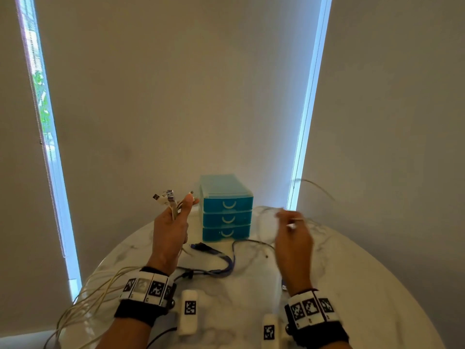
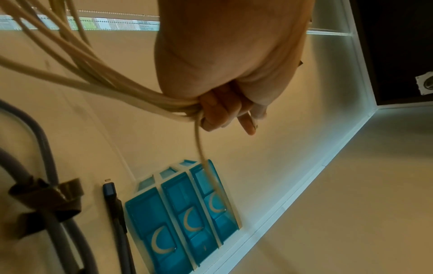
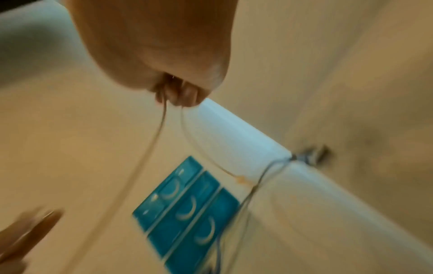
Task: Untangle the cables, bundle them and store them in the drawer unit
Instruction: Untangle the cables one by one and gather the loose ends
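Here a bunch of white cables (image 1: pixel 173 205) is gathered in the left hand (image 1: pixel 171 238), which is raised above the marble table (image 1: pixel 352 285) with its fingers curled round them. Their plug ends (image 1: pixel 164 196) stick up past the fingertips, several of them USB plugs, and the long strands (image 1: pixel 83 298) trail back under the wrist and off the table's near left edge. The left wrist view shows the same strands (image 2: pixel 93 74) squeezed under the curled fingers (image 2: pixel 218 113), with 1 strand hanging down in front of the drawer unit (image 2: pixel 182 218).

The right hand (image 1: pixel 294 245) is also lifted, blurred, and pinches a thin white cable (image 1: pixel 317 187) that arcs up and to the right. In the right wrist view the fingertips (image 3: pixel 185 96) close on that thin cable (image 3: pixel 154 140), which runs down on both sides of the pinch.

A blue-grey cable (image 1: pixel 221 260) lies on the table between the 2 hands, its dark plug (image 1: pixel 201 246) just in front of the blue drawer unit (image 1: pixel 226 207). The unit stands near the table's far edge with all 3 drawers closed.

Both wrists wear black bands with square marker tags (image 1: pixel 148 288).
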